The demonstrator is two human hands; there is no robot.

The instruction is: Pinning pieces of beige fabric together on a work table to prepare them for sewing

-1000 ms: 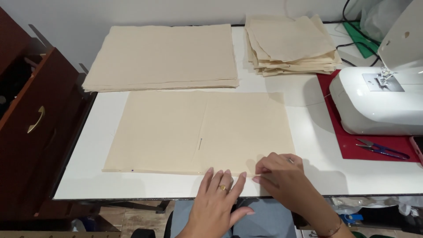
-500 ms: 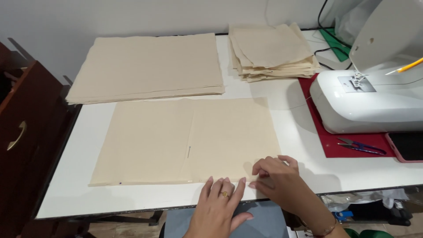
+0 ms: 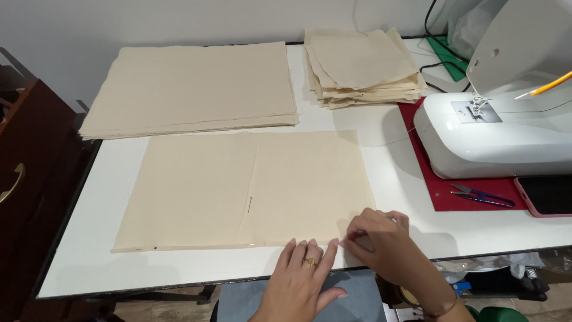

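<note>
A beige fabric panel [image 3: 238, 191] lies flat on the white table [image 3: 89, 262], with a smaller piece overlapping its right half and a pin near the middle. My left hand [image 3: 301, 280], wearing a ring, rests flat with fingers spread at the panel's near edge. My right hand [image 3: 378, 238] pinches the fabric's lower right corner with fingertips together.
A large stack of beige fabric [image 3: 190, 89] sits at the back left, a smaller stack [image 3: 363, 68] at the back centre. A white sewing machine [image 3: 500, 131] stands on a red mat [image 3: 453, 191] with thread snips [image 3: 482, 195] and a phone [image 3: 548, 195]. A dark wooden cabinet [image 3: 30, 173] is on the left.
The camera view has shifted, so the table appears further left. Both hands stay at the fabric's near right corner with little movement.
</note>
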